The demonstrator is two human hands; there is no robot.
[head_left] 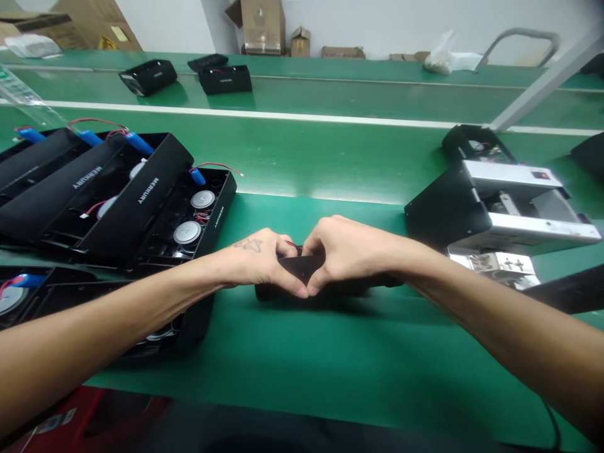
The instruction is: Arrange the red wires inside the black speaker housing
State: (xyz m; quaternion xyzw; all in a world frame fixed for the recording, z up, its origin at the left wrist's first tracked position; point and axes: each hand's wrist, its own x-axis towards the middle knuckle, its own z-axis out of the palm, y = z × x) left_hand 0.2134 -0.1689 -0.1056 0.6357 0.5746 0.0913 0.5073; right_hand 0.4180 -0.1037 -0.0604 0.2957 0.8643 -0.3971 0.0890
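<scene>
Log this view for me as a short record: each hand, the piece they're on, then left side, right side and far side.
Left hand: on the black case, thumb at its near side
Right hand: on the same case, thumb tip close against the left one
Piece: black case, partly hidden by the hands; grip firmness unclear
Left side: open black cases with blue cylinders and silver discs
Right side: silver-and-black machine
Far side: more black cases, cardboard boxes
</scene>
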